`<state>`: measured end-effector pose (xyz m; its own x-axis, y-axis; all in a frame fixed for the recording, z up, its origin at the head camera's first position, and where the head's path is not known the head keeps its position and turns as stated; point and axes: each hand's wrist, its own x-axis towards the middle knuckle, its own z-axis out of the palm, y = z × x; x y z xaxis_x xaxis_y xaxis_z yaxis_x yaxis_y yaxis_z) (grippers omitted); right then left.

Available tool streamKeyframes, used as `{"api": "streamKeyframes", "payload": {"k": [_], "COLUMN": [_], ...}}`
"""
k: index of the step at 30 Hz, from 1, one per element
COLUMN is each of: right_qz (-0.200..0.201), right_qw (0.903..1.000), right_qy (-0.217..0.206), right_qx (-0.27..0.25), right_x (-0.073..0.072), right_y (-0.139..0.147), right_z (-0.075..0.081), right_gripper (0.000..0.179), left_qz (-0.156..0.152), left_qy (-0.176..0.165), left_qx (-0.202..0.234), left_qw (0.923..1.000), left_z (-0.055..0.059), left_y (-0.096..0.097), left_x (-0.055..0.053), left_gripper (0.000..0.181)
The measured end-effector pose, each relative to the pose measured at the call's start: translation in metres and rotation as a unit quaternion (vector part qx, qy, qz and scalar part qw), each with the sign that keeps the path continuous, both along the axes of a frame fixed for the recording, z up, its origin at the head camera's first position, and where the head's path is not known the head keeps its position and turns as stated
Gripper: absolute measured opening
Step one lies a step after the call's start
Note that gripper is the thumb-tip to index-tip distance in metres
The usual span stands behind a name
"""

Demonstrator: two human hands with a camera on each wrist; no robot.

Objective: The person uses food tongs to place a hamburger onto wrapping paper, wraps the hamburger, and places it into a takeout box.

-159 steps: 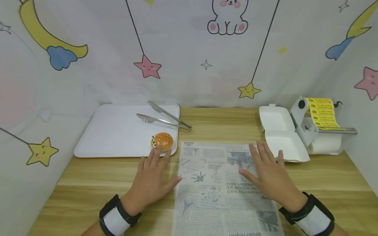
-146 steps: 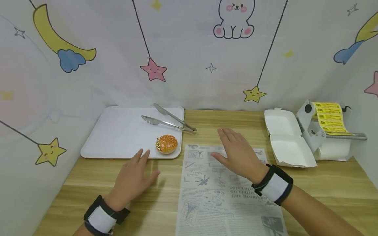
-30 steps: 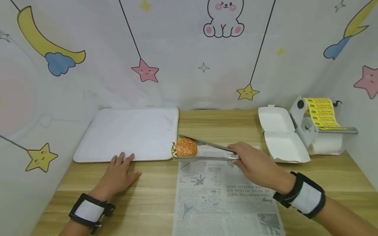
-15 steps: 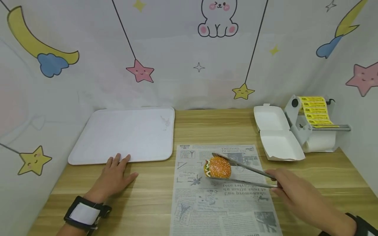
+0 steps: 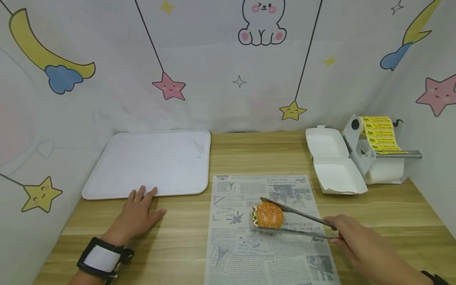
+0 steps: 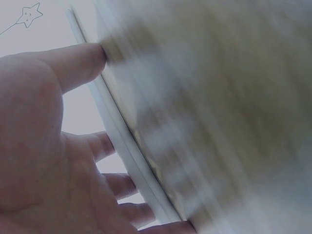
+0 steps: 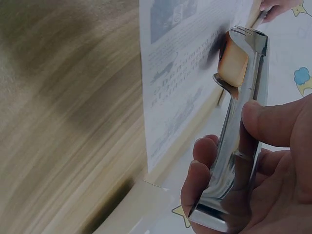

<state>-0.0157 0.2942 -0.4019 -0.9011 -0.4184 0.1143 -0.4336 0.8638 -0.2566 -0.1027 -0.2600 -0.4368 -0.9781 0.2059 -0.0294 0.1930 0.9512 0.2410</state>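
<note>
My right hand (image 5: 363,245) grips metal tongs (image 5: 303,232), thumb on one arm and fingers curled round the other. Their tips pinch a sesame-bun burger (image 5: 268,215) from both sides. The burger, with green and white filling showing at its left, is close over a newsprint-patterned paper sheet (image 5: 235,245). In the right wrist view the tongs (image 7: 239,141) run up from the palm to the bun (image 7: 234,63). My left hand (image 5: 133,217) rests with spread, relaxed fingers at the near edge of a white tray (image 5: 160,166); the left wrist view shows its fingertips along the tray rim (image 6: 126,141).
A white foam clamshell box (image 5: 338,174) stands opened out at the back right. Beside it is a label dispenser (image 5: 363,150) with a roll of yellow labels (image 5: 381,134). A cartoon-printed cloth (image 5: 213,59) bounds the wooden table (image 5: 171,253) behind and at the sides.
Burger and tongs lay on the tray at first. My right hand took the tongs and carried the burger right onto the paper area, lately a little nearer me. The left hand settled at the tray edge.
</note>
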Motion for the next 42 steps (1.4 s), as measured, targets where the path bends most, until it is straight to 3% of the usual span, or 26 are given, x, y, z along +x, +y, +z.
{"api": "streamKeyframes", "payload": {"k": [4,10,19,27,33,42], "right_qz": [-0.027,-0.016,-0.001,0.034,0.053,0.065], "right_qw": [0.9979,0.9974,0.9993,0.996,0.9918,0.9935], "right_qy": [-0.058,-0.064,-0.005,0.061,0.09,0.059], "right_qx": [0.0,-0.03,-0.036,-0.055,-0.074,-0.073], "right_x": [0.0,0.001,0.005,0.004,-0.009,-0.047], "right_y": [0.001,0.002,0.012,0.025,0.018,-0.014], "right_z": [-0.002,-0.007,-0.008,0.017,0.041,0.053], "right_gripper": [0.042,0.043,0.055,0.065,0.069,0.06], "left_qz": [0.002,0.001,0.008,0.01,0.011,0.014], "left_qy": [-0.007,-0.006,-0.016,-0.023,-0.024,-0.026], "left_qx": [0.004,0.004,0.012,0.017,0.016,0.01], "left_qw": [1.0,1.0,0.9998,0.9995,0.9995,0.9995], "left_z": [-0.002,-0.001,-0.003,0.0,0.003,0.0], "left_y": [-0.001,-0.001,-0.002,0.0,0.002,0.0], "left_x": [0.0,0.0,0.001,0.001,0.001,0.0], "left_gripper": [0.075,0.075,0.076,0.076,0.075,0.075]}}
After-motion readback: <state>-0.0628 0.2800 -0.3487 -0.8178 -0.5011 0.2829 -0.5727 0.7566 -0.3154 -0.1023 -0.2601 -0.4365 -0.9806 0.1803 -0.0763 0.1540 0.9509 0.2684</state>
